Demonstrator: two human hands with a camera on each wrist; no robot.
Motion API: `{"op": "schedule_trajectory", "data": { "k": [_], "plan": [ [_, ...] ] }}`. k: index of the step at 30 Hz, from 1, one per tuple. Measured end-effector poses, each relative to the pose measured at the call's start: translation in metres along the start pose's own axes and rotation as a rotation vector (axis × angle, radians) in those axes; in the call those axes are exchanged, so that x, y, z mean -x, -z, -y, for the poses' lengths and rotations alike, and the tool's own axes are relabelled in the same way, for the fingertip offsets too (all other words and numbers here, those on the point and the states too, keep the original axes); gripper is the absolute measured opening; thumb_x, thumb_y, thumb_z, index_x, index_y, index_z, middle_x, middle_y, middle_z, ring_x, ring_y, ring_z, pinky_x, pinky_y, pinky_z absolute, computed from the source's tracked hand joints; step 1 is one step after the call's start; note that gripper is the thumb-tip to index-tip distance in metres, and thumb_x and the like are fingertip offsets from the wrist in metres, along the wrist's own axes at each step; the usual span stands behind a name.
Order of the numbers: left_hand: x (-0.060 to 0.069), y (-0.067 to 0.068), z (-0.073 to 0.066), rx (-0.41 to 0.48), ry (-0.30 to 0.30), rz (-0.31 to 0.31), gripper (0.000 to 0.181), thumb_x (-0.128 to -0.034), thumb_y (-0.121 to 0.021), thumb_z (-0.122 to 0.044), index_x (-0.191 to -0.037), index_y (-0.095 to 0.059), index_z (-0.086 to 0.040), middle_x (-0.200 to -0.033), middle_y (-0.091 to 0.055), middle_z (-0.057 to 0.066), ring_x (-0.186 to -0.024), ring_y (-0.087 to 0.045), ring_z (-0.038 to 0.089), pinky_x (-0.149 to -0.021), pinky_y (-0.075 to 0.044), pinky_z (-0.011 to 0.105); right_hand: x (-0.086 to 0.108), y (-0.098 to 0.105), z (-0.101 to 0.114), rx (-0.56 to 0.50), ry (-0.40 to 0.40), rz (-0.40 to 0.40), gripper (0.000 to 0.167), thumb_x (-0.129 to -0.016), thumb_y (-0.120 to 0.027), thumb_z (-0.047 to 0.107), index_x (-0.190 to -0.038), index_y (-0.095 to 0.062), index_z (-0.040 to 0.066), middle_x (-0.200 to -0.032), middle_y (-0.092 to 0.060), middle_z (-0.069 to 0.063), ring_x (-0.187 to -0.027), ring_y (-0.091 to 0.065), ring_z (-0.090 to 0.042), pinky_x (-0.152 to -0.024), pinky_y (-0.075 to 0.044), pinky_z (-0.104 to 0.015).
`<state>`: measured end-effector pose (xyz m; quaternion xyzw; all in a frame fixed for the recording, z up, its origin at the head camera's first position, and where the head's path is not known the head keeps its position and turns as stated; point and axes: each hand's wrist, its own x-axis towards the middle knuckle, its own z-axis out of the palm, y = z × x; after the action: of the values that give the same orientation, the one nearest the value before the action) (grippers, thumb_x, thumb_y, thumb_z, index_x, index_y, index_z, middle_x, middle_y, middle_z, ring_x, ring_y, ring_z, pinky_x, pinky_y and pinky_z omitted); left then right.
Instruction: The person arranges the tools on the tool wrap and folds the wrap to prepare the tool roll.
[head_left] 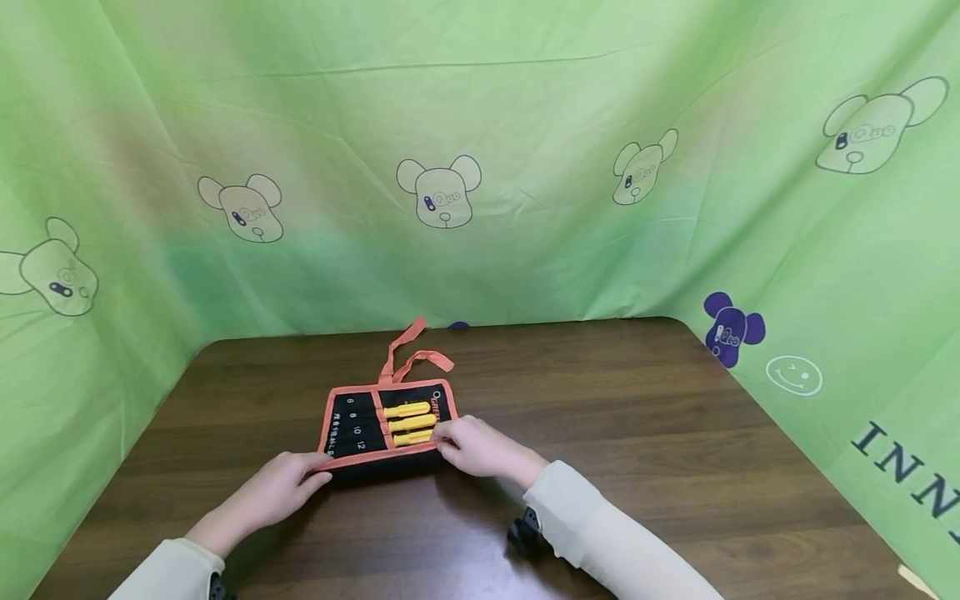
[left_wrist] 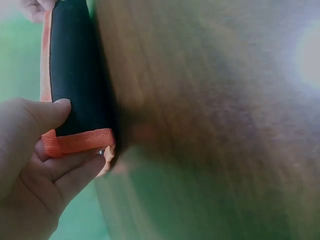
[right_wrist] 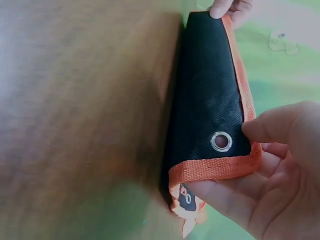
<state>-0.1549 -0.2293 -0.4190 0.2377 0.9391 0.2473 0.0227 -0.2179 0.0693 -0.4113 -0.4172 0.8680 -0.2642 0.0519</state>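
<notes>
A black tool pouch with orange-red trim (head_left: 352, 425) lies on the table, its near edge folded up and over. Several white numbers are printed on it. Three yellow screwdriver-like handles (head_left: 412, 422) sit side by side in its slots; their other ends are hidden. My left hand (head_left: 273, 487) pinches the near left corner, thumb on the black fabric (left_wrist: 75, 65) and fingers beneath. At the near right corner my right hand (head_left: 483, 447) pinches the trim, its thumb beside a metal eyelet (right_wrist: 221, 141).
Two orange-red tie straps (head_left: 405, 342) stretch from the pouch's far edge toward the back of the dark wooden table (head_left: 600, 400). A green curtain printed with bear heads (head_left: 525, 100) surrounds the table at the back and sides.
</notes>
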Motion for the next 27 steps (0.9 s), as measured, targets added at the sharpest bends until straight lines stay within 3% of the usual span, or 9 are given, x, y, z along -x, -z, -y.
{"op": "schedule_trajectory", "data": {
  "k": [3,7,12,16,22,27],
  "plan": [
    [-0.005,0.003,0.004,0.075,0.025,-0.007,0.009,-0.0903,-0.059,-0.01,-0.096,-0.063,-0.005,-0.078,-0.059,-0.003,-0.068,-0.053,0.007,-0.061,-0.048,0.029,-0.005,0.002,-0.002,-0.046,0.002,-0.049,0.013,-0.089,-0.053,-0.003,-0.098,-0.061,0.004,-0.077,-0.058,0.0,-0.063,-0.049,-0.008,-0.061,-0.045,-0.022],
    [-0.012,0.005,0.008,0.158,0.053,-0.03,0.004,-0.0913,-0.057,-0.01,-0.092,-0.056,-0.007,-0.072,-0.05,-0.002,-0.058,-0.048,0.007,-0.053,-0.044,0.025,-0.011,0.002,-0.008,-0.101,0.037,-0.126,0.018,-0.086,-0.052,-0.009,-0.096,-0.048,0.005,-0.07,-0.043,0.002,-0.059,-0.042,-0.011,-0.056,-0.038,-0.023],
    [-0.018,0.002,0.011,0.182,0.068,-0.082,0.018,-0.0904,-0.058,-0.007,-0.106,-0.051,-0.004,-0.083,-0.055,0.005,-0.057,-0.051,0.009,-0.055,-0.047,0.028,-0.018,-0.001,-0.016,-0.107,0.054,-0.175,0.019,-0.085,-0.05,-0.012,-0.087,-0.049,0.007,-0.073,-0.048,0.0,-0.065,-0.045,-0.012,-0.06,-0.04,-0.023],
    [-0.023,-0.001,0.011,0.145,0.067,-0.131,0.032,-0.089,-0.059,-0.004,-0.118,-0.046,-0.004,-0.099,-0.055,0.012,-0.069,-0.052,0.015,-0.063,-0.049,0.032,-0.022,-0.002,-0.018,-0.102,0.034,-0.164,0.019,-0.086,-0.047,-0.011,-0.082,-0.054,0.006,-0.079,-0.055,-0.001,-0.072,-0.05,-0.014,-0.067,-0.044,-0.026],
    [-0.028,-0.004,0.009,0.108,0.081,-0.195,0.025,-0.0888,-0.058,0.001,-0.111,-0.061,-0.008,-0.095,-0.049,0.008,-0.071,-0.05,0.016,-0.059,-0.047,0.028,-0.025,-0.002,-0.015,-0.097,-0.083,-0.089,0.005,-0.086,-0.061,0.006,-0.088,-0.057,0.007,-0.089,-0.055,-0.003,-0.085,-0.051,-0.018,-0.075,-0.044,-0.031],
    [-0.03,-0.007,0.006,0.023,0.091,-0.302,0.021,-0.0862,-0.059,0.004,-0.1,-0.069,-0.009,-0.096,-0.044,0.009,-0.078,-0.049,0.02,-0.067,-0.044,0.035,-0.025,-0.004,-0.012,-0.109,-0.201,-0.017,0.026,-0.081,-0.072,0.024,-0.098,-0.059,0.009,-0.102,-0.041,-0.004,-0.087,-0.048,-0.018,-0.077,-0.043,-0.029]
  ]
}}
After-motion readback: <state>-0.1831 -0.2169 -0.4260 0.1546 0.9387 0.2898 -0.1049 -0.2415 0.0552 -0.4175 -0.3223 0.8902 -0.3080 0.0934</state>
